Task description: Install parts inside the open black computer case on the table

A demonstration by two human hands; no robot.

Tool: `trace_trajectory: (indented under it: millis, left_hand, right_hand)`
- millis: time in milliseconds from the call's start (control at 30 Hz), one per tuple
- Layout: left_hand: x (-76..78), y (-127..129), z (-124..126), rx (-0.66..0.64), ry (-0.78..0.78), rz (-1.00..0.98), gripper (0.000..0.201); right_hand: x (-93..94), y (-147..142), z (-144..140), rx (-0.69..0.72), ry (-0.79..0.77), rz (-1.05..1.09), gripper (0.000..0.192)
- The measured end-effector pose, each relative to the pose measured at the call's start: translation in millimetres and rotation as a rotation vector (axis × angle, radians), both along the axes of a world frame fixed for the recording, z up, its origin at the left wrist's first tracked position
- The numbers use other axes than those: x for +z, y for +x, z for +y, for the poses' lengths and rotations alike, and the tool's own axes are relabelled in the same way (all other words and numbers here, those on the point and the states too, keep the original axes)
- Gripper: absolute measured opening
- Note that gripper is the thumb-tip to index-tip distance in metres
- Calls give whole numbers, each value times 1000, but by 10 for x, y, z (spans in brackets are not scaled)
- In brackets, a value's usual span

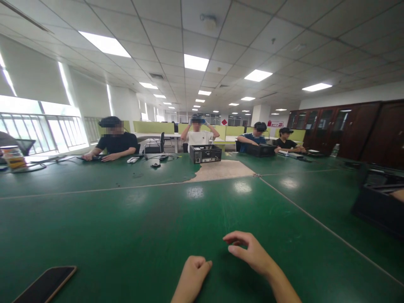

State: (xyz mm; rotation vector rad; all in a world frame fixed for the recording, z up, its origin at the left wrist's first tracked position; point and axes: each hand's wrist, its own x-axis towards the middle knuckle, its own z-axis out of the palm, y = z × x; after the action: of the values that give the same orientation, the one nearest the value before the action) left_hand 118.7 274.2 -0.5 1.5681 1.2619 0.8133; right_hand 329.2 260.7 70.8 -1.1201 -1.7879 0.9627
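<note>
Phone (44, 284) lies at the table's (132, 227) near left edge, well apart from my hands, left (192, 274) curled into a loose fist, right (249, 251) half open with fingers bent, both empty, so I'd reach left slowly and flat.

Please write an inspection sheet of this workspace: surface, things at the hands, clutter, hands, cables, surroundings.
Surface: green table, a worn bare patch at the far middle.
Job's things: phone lying face up, left of the hands, untouched.
Clutter: open black computer case; another black case at the right edge.
Hands: left hand a loose fist, right hand curled; both hold nothing.
Cables: thin cables at the far left.
Surroundings: four people seated opposite; wooden cabinets.
</note>
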Motion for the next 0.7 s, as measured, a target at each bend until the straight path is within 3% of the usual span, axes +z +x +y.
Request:
trace_trajectory:
  millis: [167, 300, 400, 467, 567, 700]
  left_hand:
    - [-23, -7, 17, 7, 3, -26, 46]
    - [-5, -6, 11, 22, 14, -1, 44]
    - [-4, -8, 11, 11, 11, -6, 43]
    - [-19, -13, 16, 8, 24, -7, 44]
    - [-55, -23, 29, 5, 31, -3, 46]
    - [-85, -30, 42, -9, -26, -24, 49]
  right_hand:
    - [765, -107, -379, -92, 191, -239, 35]
    - [1100, -103, -843, -53, 252, -394, 41]
    - [1185, -70, -1007, 31, 280, -468, 40]
    - [1180, -50, -1026, 3, 331, -498, 41]
    - [1124, 26, -1020, -159, 428, -555, 47]
    - [1030, 442, -1039, -413, 489, -880, 69]
